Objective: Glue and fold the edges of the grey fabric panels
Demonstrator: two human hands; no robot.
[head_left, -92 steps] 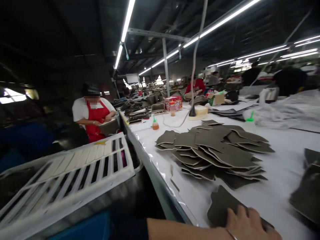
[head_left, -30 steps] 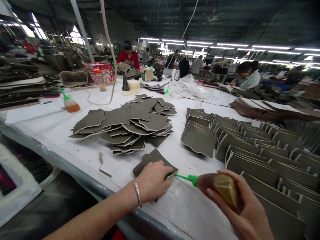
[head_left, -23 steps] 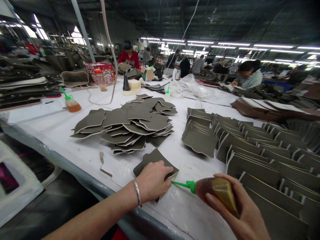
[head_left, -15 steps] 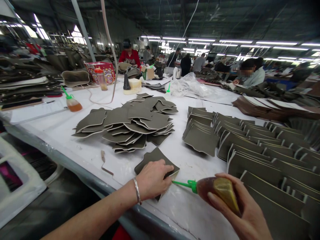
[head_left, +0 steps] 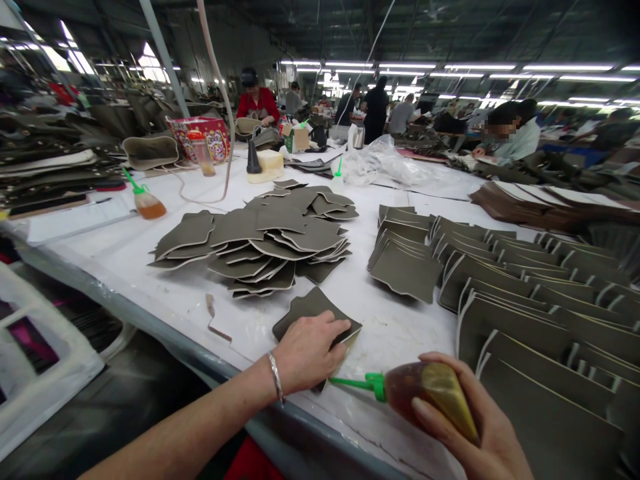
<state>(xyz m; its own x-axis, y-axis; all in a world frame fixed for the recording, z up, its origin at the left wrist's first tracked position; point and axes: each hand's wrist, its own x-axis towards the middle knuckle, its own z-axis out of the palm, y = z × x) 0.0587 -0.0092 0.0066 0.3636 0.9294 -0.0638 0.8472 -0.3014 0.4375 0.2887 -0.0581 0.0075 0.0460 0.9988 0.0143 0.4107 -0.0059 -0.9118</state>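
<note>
My left hand [head_left: 313, 350] lies across a dark grey-brown leather-like piece [head_left: 306, 305] near the table's front edge. Its index finger stretches over the top, the other fingers bend at the near edge, holding the piece; the thumb is mostly hidden. My right hand [head_left: 480, 413] is wrapped round a squeeze bottle [head_left: 407, 393] of amber liquid, tipped on its side. The bottle's thin green nozzle [head_left: 355, 382] points left, its tip at the piece's near corner just below my left fingers. Beyond my left hand lies a loose pile of similar pieces [head_left: 280, 230].
Overlapping rows of pieces [head_left: 525, 320] spread over the right side of the white table [head_left: 240, 340]. Another green-tipped bottle [head_left: 149, 205] stands at left, near a red patterned bag [head_left: 220, 140]. A thin scrap [head_left: 213, 313] lies left of my hand. Co-workers sit and stand farther back.
The bottle's nozzle tip has moved left and toward me along the piece's edge, with my right hand. My left hand stays on the piece. The view has shifted slightly.
</note>
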